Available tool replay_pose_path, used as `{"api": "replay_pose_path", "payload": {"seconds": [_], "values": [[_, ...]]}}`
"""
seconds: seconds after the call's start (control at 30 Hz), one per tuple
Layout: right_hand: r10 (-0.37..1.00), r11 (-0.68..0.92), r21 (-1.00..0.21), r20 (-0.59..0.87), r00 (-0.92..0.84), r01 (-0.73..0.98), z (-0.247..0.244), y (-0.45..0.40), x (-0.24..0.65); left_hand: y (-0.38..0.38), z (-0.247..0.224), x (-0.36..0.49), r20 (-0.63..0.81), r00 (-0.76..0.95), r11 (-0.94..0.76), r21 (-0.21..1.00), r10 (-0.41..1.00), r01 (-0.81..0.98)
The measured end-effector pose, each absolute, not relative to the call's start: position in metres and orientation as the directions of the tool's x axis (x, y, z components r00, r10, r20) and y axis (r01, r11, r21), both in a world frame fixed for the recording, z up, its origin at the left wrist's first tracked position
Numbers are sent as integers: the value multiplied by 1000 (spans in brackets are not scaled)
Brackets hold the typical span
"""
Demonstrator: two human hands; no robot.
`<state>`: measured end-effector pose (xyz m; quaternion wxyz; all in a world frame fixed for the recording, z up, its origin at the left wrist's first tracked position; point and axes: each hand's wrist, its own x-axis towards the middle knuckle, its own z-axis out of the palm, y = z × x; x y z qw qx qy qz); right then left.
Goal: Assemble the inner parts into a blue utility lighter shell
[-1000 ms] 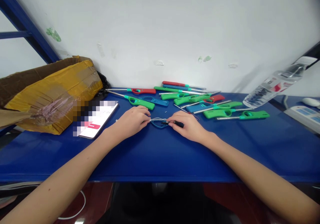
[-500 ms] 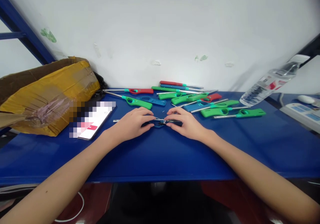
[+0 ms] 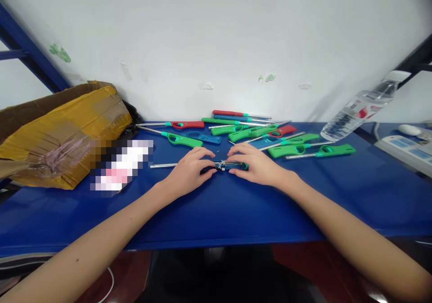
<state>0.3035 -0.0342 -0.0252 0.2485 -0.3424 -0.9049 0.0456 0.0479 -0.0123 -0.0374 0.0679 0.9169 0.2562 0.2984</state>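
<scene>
A long-nosed gas lighter (image 3: 164,165) lies low over the blue table, its metal tube pointing left. Between my fingertips its middle shows small metal and dark inner parts, too fine to make out. My left hand (image 3: 192,167) pinches it near the base of the tube, thumb below and fingers above. On the handle end is my right hand (image 3: 251,164), its thumb and fingers around a dark, partly green section. Much of the handle is hidden by my fingers. A tiny pin-like piece (image 3: 218,151) rests on the table just beyond my hands.
Several green lighters (image 3: 286,150), red lighters (image 3: 187,124) and blue lighters (image 3: 204,137) are spread along the back. At left stand a taped cardboard box (image 3: 64,136) and a blurred-out phone (image 3: 123,165). A water bottle (image 3: 359,109) and a white device (image 3: 411,152) are at right.
The view has shifted slightly. My fingers have parted a little around the lighter's middle, so more of its inner parts and tube shows. Both hands stay at it.
</scene>
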Motion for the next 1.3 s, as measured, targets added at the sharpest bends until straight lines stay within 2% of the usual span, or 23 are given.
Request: {"api": "replay_pose_path", "payload": {"seconds": [0.3, 0.7, 1.3], "values": [[640, 762, -247, 426, -640, 598, -26, -35, 300, -9, -39, 52, 496, 720, -874, 288, 486, 392], [646, 758, -262, 427, -633, 597, -29, -37, 297, -3, -41, 56, 524, 683, -857, 389, 508, 339], [654, 754, -291, 412, -634, 589, -29, -38, 296, 2, -44, 56, 562, 699, -897, 284, 442, 339]]}}
